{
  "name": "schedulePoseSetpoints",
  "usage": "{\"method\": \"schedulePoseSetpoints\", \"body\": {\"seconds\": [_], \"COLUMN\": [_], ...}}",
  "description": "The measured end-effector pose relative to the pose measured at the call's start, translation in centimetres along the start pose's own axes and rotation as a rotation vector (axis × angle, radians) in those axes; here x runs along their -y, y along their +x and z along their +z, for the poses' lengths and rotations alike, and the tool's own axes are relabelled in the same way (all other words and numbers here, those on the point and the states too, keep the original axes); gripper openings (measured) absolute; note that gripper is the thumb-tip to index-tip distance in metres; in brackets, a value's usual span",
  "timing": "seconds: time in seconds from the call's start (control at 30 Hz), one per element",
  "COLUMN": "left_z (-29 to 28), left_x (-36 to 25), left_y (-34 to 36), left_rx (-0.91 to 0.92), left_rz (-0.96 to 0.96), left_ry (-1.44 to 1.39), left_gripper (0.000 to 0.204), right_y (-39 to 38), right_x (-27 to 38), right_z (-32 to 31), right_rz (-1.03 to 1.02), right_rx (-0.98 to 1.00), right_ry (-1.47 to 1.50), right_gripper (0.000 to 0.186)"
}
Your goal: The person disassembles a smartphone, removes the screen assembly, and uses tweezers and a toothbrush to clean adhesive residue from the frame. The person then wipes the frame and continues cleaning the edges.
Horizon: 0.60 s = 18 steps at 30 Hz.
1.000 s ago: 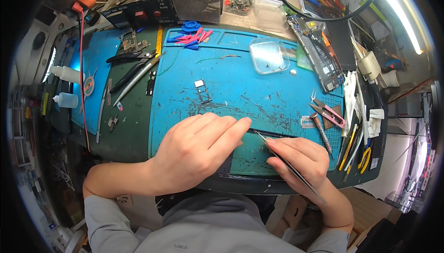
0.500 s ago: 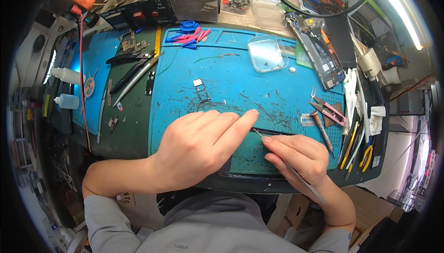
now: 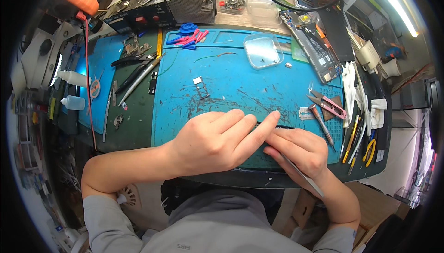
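Near the front of the blue mat, my left hand is raised palm down with bent fingers, its index finger reaching right; what they hold is hidden. My right hand pinches thin metal tweezers, whose tip is hidden behind the left fingers. The dark edge of a flat device shows just behind the two hands. A small metal tray part lies farther back on the mat, and a pink-handled snipper lies to the right.
Behind are a clear container, pink and blue cones and an opened circuit assembly. At left lie pliers and dropper bottles. At right are a razor blade, a screwdriver and yellow pliers.
My left hand has moved right, nearer my right hand, and now covers the tweezer tip and more of the dark device. My right hand has shifted slightly upward. The view has shifted a little.
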State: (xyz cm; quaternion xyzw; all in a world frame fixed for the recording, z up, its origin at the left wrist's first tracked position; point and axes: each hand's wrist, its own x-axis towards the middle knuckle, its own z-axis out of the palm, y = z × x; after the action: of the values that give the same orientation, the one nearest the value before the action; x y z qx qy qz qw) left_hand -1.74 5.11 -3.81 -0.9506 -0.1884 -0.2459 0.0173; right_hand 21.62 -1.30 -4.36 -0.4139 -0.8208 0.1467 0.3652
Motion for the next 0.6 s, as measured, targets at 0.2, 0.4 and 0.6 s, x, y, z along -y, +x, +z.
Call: {"method": "schedulePoseSetpoints", "body": {"seconds": [0.2,0.4,0.6], "left_z": [0.5,0.6,0.5], "left_x": [-0.2,-0.2,-0.4], "left_y": [0.3,0.9,1.2], "left_rx": [0.007,0.007,0.034], "left_rz": [0.130,0.221,0.208], "left_ry": [0.162,0.232,0.225], "left_gripper": [0.056,0.054,0.053], "right_y": [-0.5,-0.6,-0.7], "right_x": [-0.2,-0.3,-0.2], "right_z": [0.2,0.2,0.1], "right_rz": [0.019,0.050,0.055], "right_rx": [-0.015,-0.039,-0.031], "right_ry": [-0.008,0.033,0.039], "right_gripper": [0.027,0.029,0.030]}}
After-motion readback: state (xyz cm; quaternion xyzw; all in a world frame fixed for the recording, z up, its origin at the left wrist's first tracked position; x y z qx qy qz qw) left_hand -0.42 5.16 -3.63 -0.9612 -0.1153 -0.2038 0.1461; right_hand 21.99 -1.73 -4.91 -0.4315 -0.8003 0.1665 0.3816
